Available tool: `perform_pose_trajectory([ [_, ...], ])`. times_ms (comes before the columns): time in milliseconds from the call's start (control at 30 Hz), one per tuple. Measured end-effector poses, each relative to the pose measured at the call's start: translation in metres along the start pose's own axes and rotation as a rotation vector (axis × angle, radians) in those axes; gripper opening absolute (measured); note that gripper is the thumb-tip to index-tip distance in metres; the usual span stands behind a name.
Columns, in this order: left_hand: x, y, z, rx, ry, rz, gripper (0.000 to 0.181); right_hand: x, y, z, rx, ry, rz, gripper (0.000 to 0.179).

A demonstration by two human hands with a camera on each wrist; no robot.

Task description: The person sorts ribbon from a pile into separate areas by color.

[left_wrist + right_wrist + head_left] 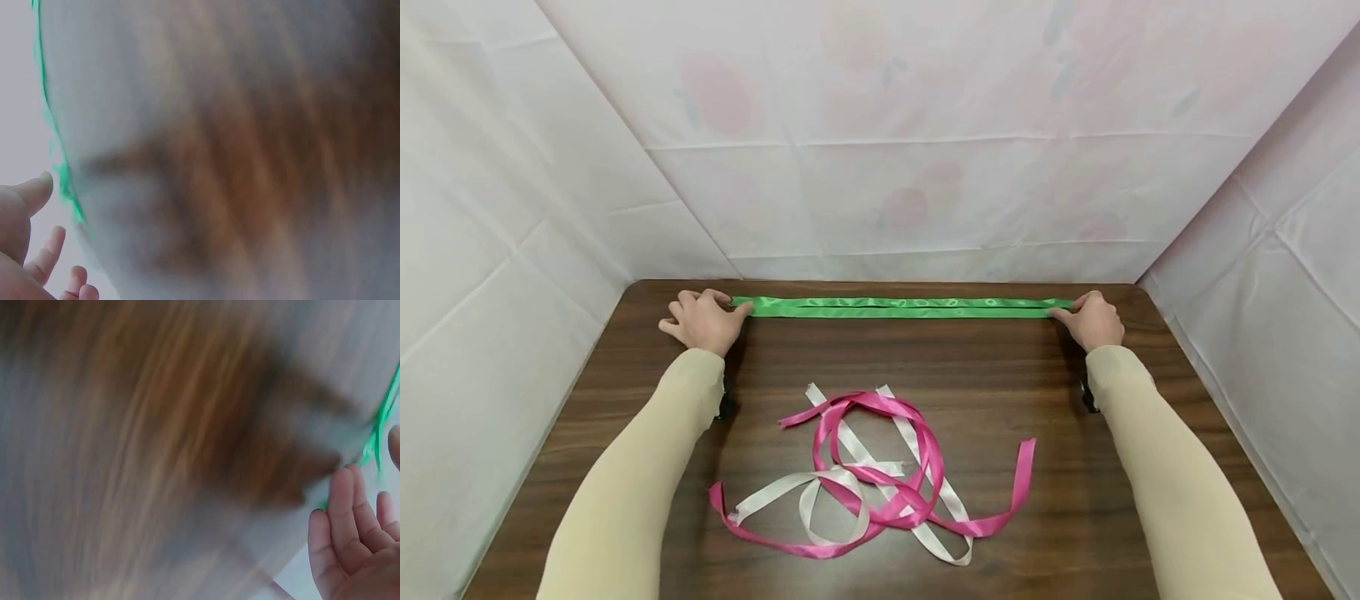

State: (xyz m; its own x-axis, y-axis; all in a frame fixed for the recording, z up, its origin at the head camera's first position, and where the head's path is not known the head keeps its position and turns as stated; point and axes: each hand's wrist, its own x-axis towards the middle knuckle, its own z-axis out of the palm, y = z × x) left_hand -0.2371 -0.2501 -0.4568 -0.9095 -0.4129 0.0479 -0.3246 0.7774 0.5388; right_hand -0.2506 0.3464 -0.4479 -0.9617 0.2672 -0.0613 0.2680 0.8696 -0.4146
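A green satin ribbon [865, 312] lies across the far end of the table in two parallel strips, one just behind the other. My left hand [706, 321] is at its left end, the thumb by the near strip and the other fingers spread on the wood. At the right end is my right hand [1093, 321], thumb and forefinger by the strips. The left wrist view shows the left thumb [37, 190] and fingers apart beside the ribbon [65, 181]. Fairly straight right fingers [344, 512] appear in the right wrist view, near the ribbon [375, 437].
Nearer on the brown wooden table [1000, 375], a pink ribbon [936, 458] lies in loose loops, tangled with white ribbon [775, 492]. White cloth [887, 200] with faint fruit prints hangs behind the table, and plain white cloth [497, 250] stands at the sides.
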Motion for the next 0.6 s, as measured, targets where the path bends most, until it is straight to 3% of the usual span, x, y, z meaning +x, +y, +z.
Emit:
perform_pose_trajectory([
  [233,0.005,0.011,-0.021,-0.021,0.048,0.058,0.049,0.0,-0.003,-0.028,-0.045,0.011,-0.037,0.063],
  [433,0.004,0.022,-0.037,-0.06,0.018,0.146,0.051,-0.009,-0.014,-0.05,-0.031,0.049,-0.101,0.065],
  [600,0.002,0.028,-0.045,-0.087,0.002,0.215,0.049,-0.017,-0.024,-0.056,-0.004,0.066,-0.156,0.06],
])
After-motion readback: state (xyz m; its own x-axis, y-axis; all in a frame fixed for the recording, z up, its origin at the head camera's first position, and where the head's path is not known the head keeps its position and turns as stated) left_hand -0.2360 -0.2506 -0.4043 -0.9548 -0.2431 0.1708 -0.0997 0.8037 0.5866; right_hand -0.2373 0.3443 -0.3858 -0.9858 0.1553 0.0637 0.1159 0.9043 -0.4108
